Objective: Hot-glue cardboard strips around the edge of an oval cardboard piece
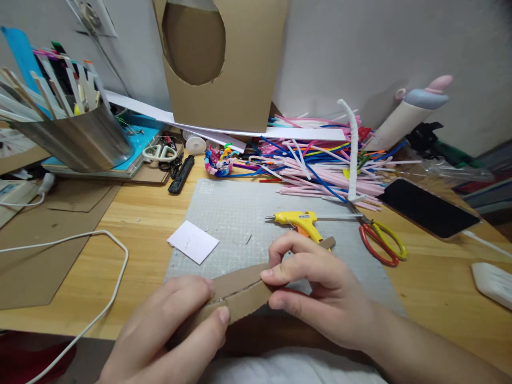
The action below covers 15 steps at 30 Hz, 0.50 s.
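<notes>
A narrow brown cardboard piece (244,290) with a lengthwise seam is held between both hands near the front edge of the table. My left hand (172,320) grips its left end, thumb below the seam and fingers above. At the right end, my right hand (316,288) pinches the cardboard between thumb and fingers. Just beyond the right hand lies a yellow glue gun (298,220) on the grey cutting mat (232,208). A small white card (193,241) rests at the mat's left edge.
Red-and-yellow-handled scissors (382,244) and a black phone (428,208) lie at right. Pipe cleaners (312,165) are heaped behind the mat. A large cardboard sheet with a hole (248,69) leans on the wall. At left stand a metal container (80,141) and a white cable (120,272).
</notes>
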Available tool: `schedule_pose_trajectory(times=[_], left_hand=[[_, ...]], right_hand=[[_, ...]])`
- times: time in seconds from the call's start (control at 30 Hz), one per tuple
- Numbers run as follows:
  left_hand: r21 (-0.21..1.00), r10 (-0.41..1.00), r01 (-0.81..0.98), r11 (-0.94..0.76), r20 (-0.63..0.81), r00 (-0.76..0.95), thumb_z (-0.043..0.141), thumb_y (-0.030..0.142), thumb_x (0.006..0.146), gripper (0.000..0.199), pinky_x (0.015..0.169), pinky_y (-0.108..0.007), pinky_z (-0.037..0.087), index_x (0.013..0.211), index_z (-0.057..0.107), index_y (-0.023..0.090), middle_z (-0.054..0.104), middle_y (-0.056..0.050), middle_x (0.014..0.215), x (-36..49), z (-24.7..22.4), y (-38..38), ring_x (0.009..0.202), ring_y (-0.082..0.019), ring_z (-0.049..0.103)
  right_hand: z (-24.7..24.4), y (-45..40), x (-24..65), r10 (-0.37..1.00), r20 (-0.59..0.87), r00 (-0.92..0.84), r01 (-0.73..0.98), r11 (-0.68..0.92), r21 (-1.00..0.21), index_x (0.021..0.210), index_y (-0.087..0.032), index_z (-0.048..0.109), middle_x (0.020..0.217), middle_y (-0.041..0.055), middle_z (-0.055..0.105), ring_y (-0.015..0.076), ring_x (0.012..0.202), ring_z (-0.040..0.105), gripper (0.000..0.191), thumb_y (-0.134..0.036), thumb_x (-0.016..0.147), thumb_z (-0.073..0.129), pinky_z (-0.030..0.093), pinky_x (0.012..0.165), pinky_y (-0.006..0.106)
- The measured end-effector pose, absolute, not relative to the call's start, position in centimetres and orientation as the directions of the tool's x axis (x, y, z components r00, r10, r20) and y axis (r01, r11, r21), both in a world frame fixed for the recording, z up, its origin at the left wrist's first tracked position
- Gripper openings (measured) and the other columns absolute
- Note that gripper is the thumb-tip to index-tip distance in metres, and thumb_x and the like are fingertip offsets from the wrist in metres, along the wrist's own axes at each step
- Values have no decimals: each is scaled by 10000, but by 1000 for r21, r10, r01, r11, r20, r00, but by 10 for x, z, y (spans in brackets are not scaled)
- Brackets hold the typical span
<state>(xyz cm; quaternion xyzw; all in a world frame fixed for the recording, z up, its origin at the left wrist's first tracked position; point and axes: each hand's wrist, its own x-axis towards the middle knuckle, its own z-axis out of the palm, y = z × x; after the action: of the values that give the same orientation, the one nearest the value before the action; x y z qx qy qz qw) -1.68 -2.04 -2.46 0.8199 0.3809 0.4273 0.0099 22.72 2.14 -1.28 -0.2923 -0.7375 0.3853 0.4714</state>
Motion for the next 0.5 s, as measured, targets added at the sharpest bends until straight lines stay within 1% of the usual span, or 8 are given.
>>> schedule_pose_trajectory(times=[0.07, 0.13, 0.2, 0.27, 0.33, 0.43, 0.5], left_hand=[[368, 639, 601, -709, 695, 328, 478, 87, 1023, 224, 894, -291, 517, 950, 675, 163, 628, -60, 1114, -16, -25, -20, 1039, -143, 650], [365, 638, 605, -708, 698, 325, 469, 76, 1023, 238, 894, -293, 517, 955, 681, 161, 633, -61, 1114, -14, -25, -21, 1047, -144, 652], [365, 635, 603, -709, 701, 323, 467, 66, 1019, 245, 896, -304, 520, 970, 687, 161, 636, -66, 1131, -14, -26, -22, 1057, -150, 655], [361, 635, 608, -707, 703, 321, 478, 58, 1010, 237, 898, -311, 524, 977, 688, 164, 637, -65, 1139, -16, -26, -21, 1058, -155, 656], [349, 633, 611, -710, 697, 338, 490, 58, 1000, 222, 903, -306, 533, 986, 683, 168, 630, -60, 1145, -20, -24, -20, 1057, -153, 654], [286, 596, 572, -769, 645, 478, 520, 37, 966, 208, 919, -278, 553, 1036, 675, 157, 602, -65, 1183, -30, -19, -15, 1087, -147, 644], [259, 573, 546, -796, 612, 545, 540, 27, 944, 219, 931, -275, 565, 1074, 671, 143, 589, -78, 1209, -36, -16, -12, 1110, -153, 640]], right_hand=[[-18, 22, 227, 794, 475, -380, 24, 521, -853, 1062, -216, 748, 973, 23, 627, 136, 915, 645, 129, -221, 935, 762, 535, 809, 252], [-20, 23, 227, 787, 478, -389, -17, 513, -858, 1084, -208, 745, 990, 37, 641, 146, 947, 650, 147, -262, 948, 749, 534, 826, 259], [-21, 23, 226, 783, 478, -399, -52, 501, -864, 1090, -203, 742, 997, 47, 654, 152, 957, 654, 144, -268, 962, 728, 536, 838, 264], [-21, 23, 224, 785, 477, -395, -66, 494, -867, 1072, -205, 740, 992, 45, 658, 145, 932, 661, 112, -209, 963, 713, 539, 840, 261], [-20, 22, 222, 781, 490, -388, -57, 510, -858, 1064, -206, 733, 994, 46, 663, 143, 920, 668, 148, -126, 944, 705, 544, 844, 260], [-18, 23, 220, 741, 539, -400, -26, 579, -815, 1128, -206, 709, 1007, 59, 672, 156, 925, 673, 267, -43, 921, 673, 555, 841, 274], [-16, 24, 221, 684, 580, -442, 3, 648, -762, 1180, -200, 699, 1019, 73, 665, 166, 928, 668, 310, -27, 939, 612, 561, 832, 293]])
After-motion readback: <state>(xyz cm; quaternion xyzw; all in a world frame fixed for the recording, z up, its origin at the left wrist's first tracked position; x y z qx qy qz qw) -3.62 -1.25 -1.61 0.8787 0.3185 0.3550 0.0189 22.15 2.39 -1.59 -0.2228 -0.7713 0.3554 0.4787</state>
